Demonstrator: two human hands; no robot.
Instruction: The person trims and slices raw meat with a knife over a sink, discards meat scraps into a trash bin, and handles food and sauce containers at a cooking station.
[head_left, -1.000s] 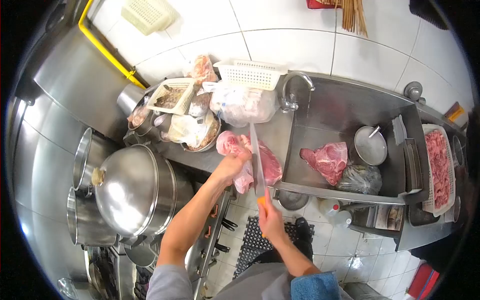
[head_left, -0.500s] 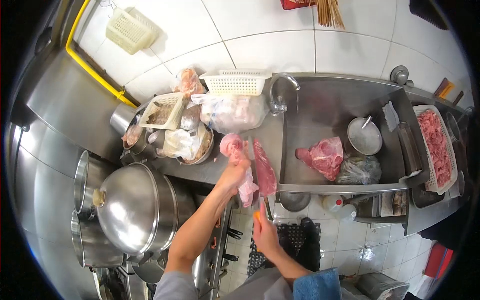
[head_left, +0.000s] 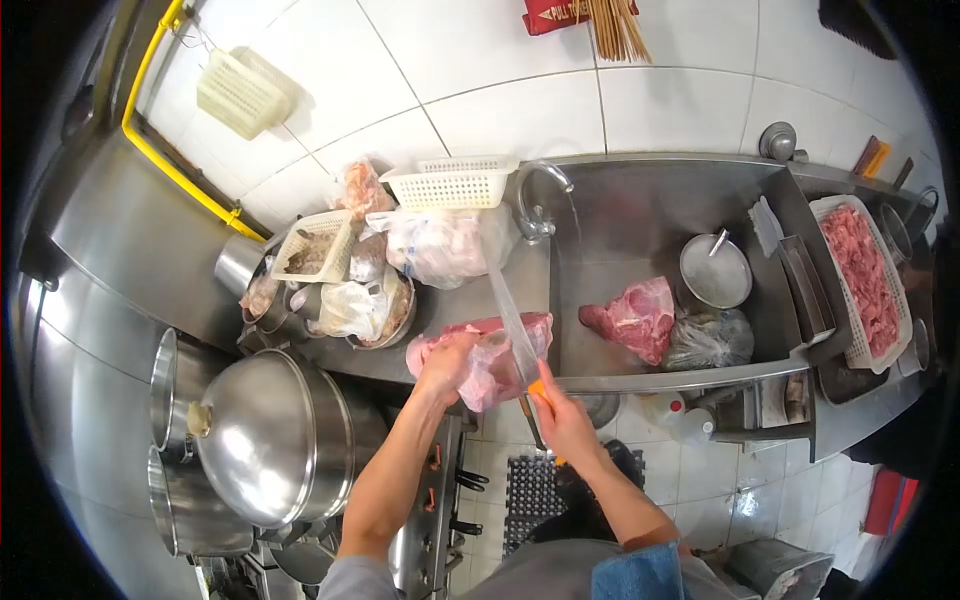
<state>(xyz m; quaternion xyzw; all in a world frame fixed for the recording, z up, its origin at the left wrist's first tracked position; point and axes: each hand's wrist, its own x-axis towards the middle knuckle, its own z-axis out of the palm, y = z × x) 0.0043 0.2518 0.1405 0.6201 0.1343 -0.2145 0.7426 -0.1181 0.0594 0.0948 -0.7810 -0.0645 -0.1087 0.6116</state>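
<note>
My left hand (head_left: 448,368) grips a piece of raw meat (head_left: 487,378), red with pale fat, at the counter's front edge. In my right hand (head_left: 566,418) is a knife (head_left: 511,318) with an orange handle. Its long blade points up and away, lying across the meat's right part; whether it cuts in, I cannot tell. Redder meat (head_left: 543,328) shows right of the blade, and I cannot tell if it is a separate piece. Below the meat, a dark handle (head_left: 532,424) juts past the counter edge.
The sink (head_left: 650,190) on the right holds a large meat cut (head_left: 637,320), a metal pot (head_left: 715,272) and a plastic bag (head_left: 708,343). Water runs from the faucet (head_left: 538,225). Bagged meat (head_left: 440,240) lies behind my hands. A domed lid (head_left: 270,440) stands left.
My left hand has lowered the meat and turned it more sideways. The knife has risen from beside it to lie across it, and my right hand has moved up and right.
</note>
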